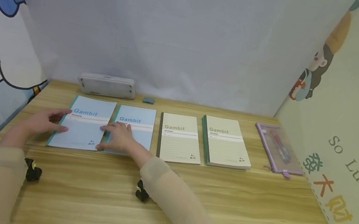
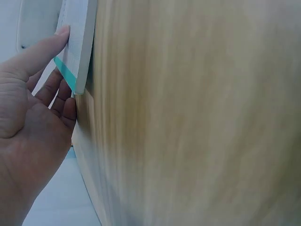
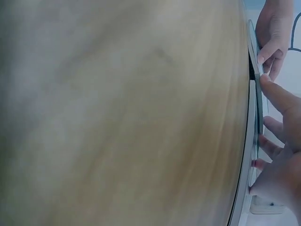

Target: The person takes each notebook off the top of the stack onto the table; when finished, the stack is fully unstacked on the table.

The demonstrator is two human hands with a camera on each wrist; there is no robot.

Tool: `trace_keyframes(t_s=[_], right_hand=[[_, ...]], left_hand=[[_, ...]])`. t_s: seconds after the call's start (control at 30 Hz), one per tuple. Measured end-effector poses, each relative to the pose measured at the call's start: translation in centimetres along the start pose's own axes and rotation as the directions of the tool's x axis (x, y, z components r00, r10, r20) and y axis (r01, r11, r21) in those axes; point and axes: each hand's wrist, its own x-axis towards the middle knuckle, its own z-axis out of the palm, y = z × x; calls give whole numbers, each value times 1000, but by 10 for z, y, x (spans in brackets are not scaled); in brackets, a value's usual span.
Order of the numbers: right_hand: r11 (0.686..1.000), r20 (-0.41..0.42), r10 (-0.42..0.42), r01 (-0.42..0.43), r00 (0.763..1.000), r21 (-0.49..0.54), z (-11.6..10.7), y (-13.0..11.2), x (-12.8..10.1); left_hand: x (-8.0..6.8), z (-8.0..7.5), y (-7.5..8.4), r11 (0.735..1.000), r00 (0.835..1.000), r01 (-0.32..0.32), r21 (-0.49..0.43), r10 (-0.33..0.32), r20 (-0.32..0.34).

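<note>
A blue Gambit notebook (image 1: 82,127) with a teal spine lies at the left of a row. At its spine side my left hand (image 1: 44,121) holds it. In the left wrist view the thumb (image 2: 60,40) presses the cover, while other fingers (image 2: 61,96) curl by the spine edge. My right hand (image 1: 119,138) touches the right edge of that notebook with thumb and forefinger spread. Its other fingers (image 3: 267,146) reach over a second blue notebook (image 1: 139,116) beside it. In the right wrist view, the first notebook's near right corner looks slightly raised.
Farther right lie two cream Gambit notebooks, one dark-spined (image 1: 180,145) and one thicker (image 1: 226,146), then a purple-edged zip pouch (image 1: 280,152) with pens. Behind the row stand a white case (image 1: 107,86) and a small grey-blue block (image 1: 148,100). White cloth (image 1: 186,47) backs the wooden table (image 1: 92,194).
</note>
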Motion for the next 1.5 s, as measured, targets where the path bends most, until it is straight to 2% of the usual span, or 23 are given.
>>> trace_keyframes(t_s=[0.33, 0.6, 0.73, 0.83, 0.93, 1.1, 1.33, 1.5], right_hand=[[990, -3, -100, 100, 995, 104, -7, 8, -5], [952, 8, -165, 157, 986, 263, -25, 17, -14], [935, 10, -177, 165, 984, 314, -40, 23, -22], [929, 11, -187, 173, 982, 328, -58, 27, -31], [929, -7, -211, 203, 977, 310, -74, 33, -40], [917, -42, -247, 248, 968, 312, -95, 50, -54], [929, -67, -208, 219, 976, 297, -125, 71, -81], [928, -104, -200, 222, 974, 298, -144, 88, -104]], left_hand=[[-4, -5, -3, 996, 1000, 10, 86, -9, -5], [-2, -13, 13, 1000, 1000, -3, -1, 3, -25], [0, -14, 30, 999, 999, -32, 36, 33, -40], [-1, -15, 44, 995, 995, -81, 53, 85, -61], [-2, -16, 59, 988, 985, -140, 62, 145, -88], [-3, -18, 88, 977, 974, -191, 90, 200, -108], [-8, -14, 132, 959, 951, -249, 134, 268, -151], [-11, -6, 163, 946, 933, -295, 134, 315, -171]])
